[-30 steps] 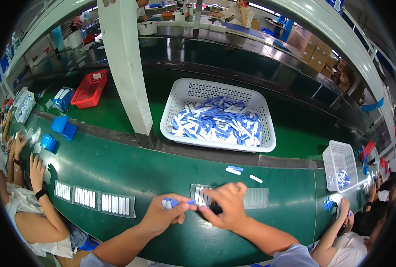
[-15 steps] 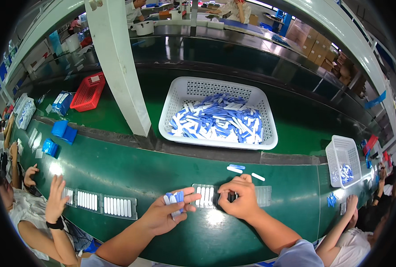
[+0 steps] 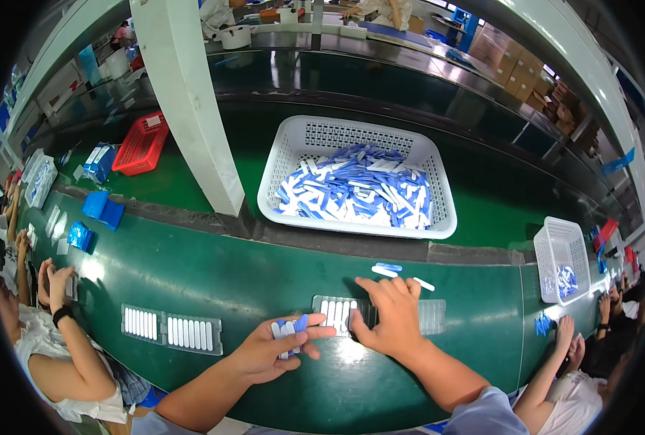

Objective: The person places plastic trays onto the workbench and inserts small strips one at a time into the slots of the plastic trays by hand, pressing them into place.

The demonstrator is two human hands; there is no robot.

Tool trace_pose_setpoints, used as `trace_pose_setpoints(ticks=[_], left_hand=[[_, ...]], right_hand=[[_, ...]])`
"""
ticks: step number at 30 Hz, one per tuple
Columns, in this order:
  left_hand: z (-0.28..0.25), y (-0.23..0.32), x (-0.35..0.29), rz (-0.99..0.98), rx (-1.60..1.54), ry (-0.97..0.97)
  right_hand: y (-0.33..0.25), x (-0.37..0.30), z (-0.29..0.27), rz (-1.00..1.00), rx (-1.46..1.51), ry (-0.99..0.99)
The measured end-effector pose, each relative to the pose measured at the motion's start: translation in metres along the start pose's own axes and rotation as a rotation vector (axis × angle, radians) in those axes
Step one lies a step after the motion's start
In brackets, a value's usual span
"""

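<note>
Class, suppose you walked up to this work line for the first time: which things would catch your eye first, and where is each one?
A big white basket heaped with blue and white sticks sits in the middle, beyond the green belt. Nearer, the left hand holds a small bunch of sticks, while the right hand rests on a clear slotted tray. A thick white post rises at left, with a red basket behind it.

Left hand (image 3: 273,353) palm-up, fingers curled in a closed grip. Right hand (image 3: 388,315) palm-down, fingers spread flat. Forearms converge from below.
</note>
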State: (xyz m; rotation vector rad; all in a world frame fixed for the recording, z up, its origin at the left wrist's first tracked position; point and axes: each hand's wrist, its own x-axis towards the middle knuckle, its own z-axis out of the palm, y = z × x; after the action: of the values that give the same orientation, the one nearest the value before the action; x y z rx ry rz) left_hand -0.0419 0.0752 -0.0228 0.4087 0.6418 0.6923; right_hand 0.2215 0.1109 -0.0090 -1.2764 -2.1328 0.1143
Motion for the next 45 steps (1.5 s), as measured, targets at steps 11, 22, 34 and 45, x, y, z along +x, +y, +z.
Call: trace_pose_setpoints(ticks=[11,22,34,45], left_hand=[[0.008,-0.011,0.006,-0.121,0.125,-0.056],[-0.003,0.005,0.005,0.002,-0.414,0.044],[-0.003,0.003,0.006,-0.005,-0.395,0.011],[0.004,0.005,0.005,-0.086,-0.164,0.009]], right_hand=[[-0.003,-0.015,0.013,0.083,0.696,0.095],[0.010,0.001,-0.012,-0.242,0.092,-0.198],[0.032,0.004,-0.008,-0.210,0.207,-0.137],[0.037,0.006,-0.011,-0.289,0.333,-0.175]])
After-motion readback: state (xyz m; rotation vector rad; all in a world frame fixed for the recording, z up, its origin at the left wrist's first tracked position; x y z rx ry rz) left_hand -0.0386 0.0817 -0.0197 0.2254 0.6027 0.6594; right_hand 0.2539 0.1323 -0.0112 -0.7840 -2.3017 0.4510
